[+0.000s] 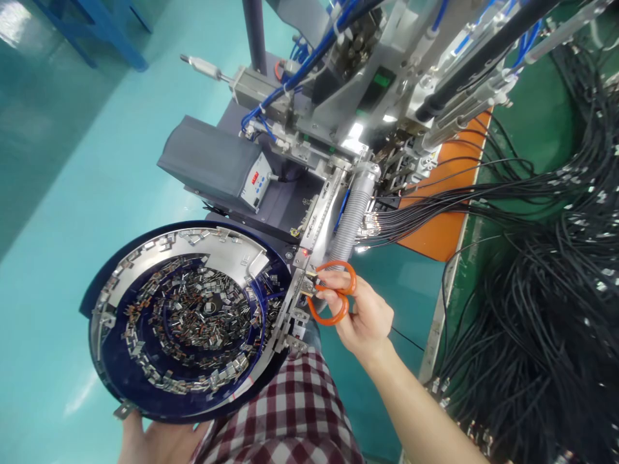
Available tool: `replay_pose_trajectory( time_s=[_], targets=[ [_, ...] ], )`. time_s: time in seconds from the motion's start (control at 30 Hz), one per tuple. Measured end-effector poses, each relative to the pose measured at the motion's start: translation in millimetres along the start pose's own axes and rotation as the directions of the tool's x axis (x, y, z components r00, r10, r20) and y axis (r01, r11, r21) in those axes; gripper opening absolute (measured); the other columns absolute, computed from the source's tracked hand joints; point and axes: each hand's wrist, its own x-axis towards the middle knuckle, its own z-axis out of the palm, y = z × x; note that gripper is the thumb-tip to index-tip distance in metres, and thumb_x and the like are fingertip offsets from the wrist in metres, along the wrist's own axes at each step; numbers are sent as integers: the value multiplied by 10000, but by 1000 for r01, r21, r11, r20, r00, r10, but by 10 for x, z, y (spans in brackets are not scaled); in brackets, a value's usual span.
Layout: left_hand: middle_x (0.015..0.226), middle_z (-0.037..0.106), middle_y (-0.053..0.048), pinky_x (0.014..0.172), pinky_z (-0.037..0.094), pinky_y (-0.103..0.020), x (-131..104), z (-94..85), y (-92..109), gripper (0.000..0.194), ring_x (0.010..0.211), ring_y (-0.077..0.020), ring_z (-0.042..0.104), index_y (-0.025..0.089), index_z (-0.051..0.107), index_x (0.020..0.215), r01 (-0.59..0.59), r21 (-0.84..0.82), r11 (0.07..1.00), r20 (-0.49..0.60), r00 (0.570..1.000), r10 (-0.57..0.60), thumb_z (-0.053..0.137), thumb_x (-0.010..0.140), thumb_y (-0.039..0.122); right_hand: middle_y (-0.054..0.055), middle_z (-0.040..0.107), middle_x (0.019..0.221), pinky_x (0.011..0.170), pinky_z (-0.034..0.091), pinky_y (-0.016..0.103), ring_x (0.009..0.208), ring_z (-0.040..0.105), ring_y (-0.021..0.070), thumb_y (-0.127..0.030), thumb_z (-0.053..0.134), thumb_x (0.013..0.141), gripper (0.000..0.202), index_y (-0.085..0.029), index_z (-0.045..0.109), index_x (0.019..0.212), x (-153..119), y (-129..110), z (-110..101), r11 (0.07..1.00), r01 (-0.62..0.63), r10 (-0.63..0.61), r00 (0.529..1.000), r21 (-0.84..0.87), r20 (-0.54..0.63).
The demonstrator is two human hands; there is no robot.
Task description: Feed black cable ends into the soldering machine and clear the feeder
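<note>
Orange-looped metal scissors (344, 292) sit at the near part of the straight silver metal feed track (319, 212), just right of the big round dark-blue bowl (113, 361) full of small shiny metal clips (213, 316). The right hand (362, 312) has its thumb and fingers clamped on the handles, blade end aimed left at the track. Can't make out the tips, or whether they're touching a clip.

The left hand (159, 441) is well apart from it, down at the bowl's near edge; fingers are partly hidden, so can't tell if it's gripping or just resting there.

My two cents: pinch lightly, keep the tips low and lined up with the track, and nudge rather than pry. I'd also stay clear of the grey ribbed hose (351, 216) alongside, since a handle loop could snag it.
</note>
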Motion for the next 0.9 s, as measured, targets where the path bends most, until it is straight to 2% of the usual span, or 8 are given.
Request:
replay_pose_trajectory(
  time_s=[0.17, 0.3, 0.53, 0.7, 0.9],
  targets=[
    [1462, 384, -34, 1076, 301, -576, 2, 29, 4, 741, 1354, -348, 236, 372, 256, 1477, -22, -5, 1000, -12, 1000, 22, 542, 824, 574, 72, 743, 953, 718, 632, 302, 761, 739, 193, -128, 591, 870, 192, -200, 626, 1044, -43, -37, -9, 1000, 5, -5, 1000, 2, 19],
    [1458, 381, -70, 1083, 290, -574, 2, 24, 8, 785, 1351, -354, 246, 327, 232, 1491, -27, -7, 1000, -20, 999, 26, 552, 819, 576, 71, 742, 976, 708, 635, 307, 708, 735, 183, -111, 588, 865, 214, -208, 629, 1052, -75, -54, -12, 999, -22, 21, 1000, 23, 8],
    [1447, 396, -45, 1067, 306, -592, 3, 19, 1, 771, 1345, -354, 260, 369, 225, 1481, -25, -22, 999, -14, 1000, 25, 560, 818, 573, 90, 727, 979, 702, 646, 372, 844, 724, 229, -111, 606, 853, 226, -201, 634, 1059, -111, -36, -44, 988, -69, 81, 993, 135, -89],
    [1443, 395, -76, 1090, 280, -564, 12, -22, 25, 809, 1352, -350, 246, 307, 227, 1491, -19, -13, 1000, -25, 999, 19, 554, 809, 595, 94, 739, 953, 693, 645, 368, 811, 736, 234, -117, 575, 868, 209, -197, 634, 1052, -135, -72, -39, 988, -51, 56, 998, 145, -32],
    [1417, 441, -82, 1072, 290, -594, 43, -91, 61, 829, 1346, -364, 269, 321, 274, 1476, -10, 40, 999, -58, 998, 12, 566, 770, 642, 94, 736, 960, 649, 651, 335, 768, 739, 216, -102, 572, 861, 211, -199, 625, 1041, -209, -124, 7, 976, -101, 101, 995, 193, 10]
  ],
)
